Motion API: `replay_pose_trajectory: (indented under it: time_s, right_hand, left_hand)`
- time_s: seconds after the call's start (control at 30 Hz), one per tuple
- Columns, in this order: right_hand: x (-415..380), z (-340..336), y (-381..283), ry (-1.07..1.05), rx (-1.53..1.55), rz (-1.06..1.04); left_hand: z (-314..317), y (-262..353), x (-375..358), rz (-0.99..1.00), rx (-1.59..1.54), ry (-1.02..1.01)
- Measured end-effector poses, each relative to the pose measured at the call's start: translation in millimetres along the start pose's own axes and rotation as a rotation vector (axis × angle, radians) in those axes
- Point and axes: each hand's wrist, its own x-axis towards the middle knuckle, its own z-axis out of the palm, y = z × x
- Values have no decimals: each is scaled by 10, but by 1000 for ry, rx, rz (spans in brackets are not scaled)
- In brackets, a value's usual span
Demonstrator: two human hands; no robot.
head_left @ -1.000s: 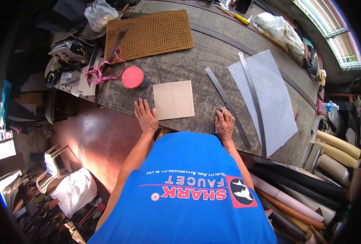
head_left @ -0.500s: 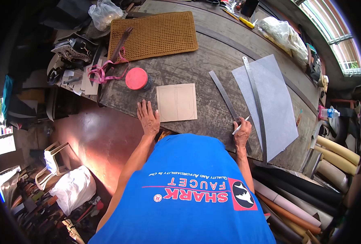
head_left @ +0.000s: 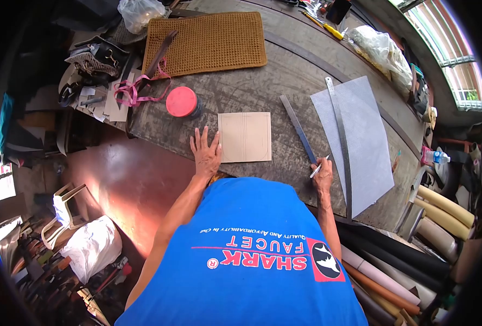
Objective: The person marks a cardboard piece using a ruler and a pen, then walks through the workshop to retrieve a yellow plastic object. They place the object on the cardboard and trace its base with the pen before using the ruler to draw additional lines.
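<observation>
A square tan board (head_left: pixel 245 137) with pencilled lines lies near the table's front edge. My left hand (head_left: pixel 205 155) rests with fingers spread at the board's left edge. My right hand (head_left: pixel 322 175) is closed on a white pen (head_left: pixel 316 171), over the lower part of a short metal ruler (head_left: pixel 299 128). To the right, a long metal ruler (head_left: pixel 341 130) lies across a light grey sheet (head_left: pixel 367 146). A jar with a red lid (head_left: pixel 181 101) stands left of the board.
A brown woven mat (head_left: pixel 205 43) and pink ribbon (head_left: pixel 138 89) lie at the back left of the table (head_left: pixel 284 65). A yellow-handled tool (head_left: pixel 333 31) and plastic bag (head_left: pixel 382 51) are at the back right. Rolls of material (head_left: pixel 442 209) lie beyond the right edge.
The board has shifted slightly right, with my left hand following along its edge. My right hand stays closed on the pen, and the short ruler's lower end is now by that hand.
</observation>
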Motion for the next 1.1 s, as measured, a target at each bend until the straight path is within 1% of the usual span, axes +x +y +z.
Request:
replay_pose_trajectory:
  time_s: [0.1, 0.2, 0.47, 0.97, 1.03, 1.1]
  right_hand:
    - [-21, -20, -41, 12, 12, -16]
    - [-23, -16, -40, 12, 36, -22]
    - [-39, 35, 25, 47, 77, -72]
    - [-81, 52, 4, 73, 84, -79]
    - [-91, 53, -18, 107, 73, -114]
    - [-102, 46, -43, 111, 126, -94]
  left_hand:
    - [28, 21, -4, 48, -55, 8]
    - [52, 3, -10, 54, -10, -5]
    - [82, 25, 3, 32, 24, 51]
    - [96, 32, 12, 28, 43, 75]
    - [101, 32, 7, 34, 48, 75]
    - [94, 33, 21, 42, 55, 72]
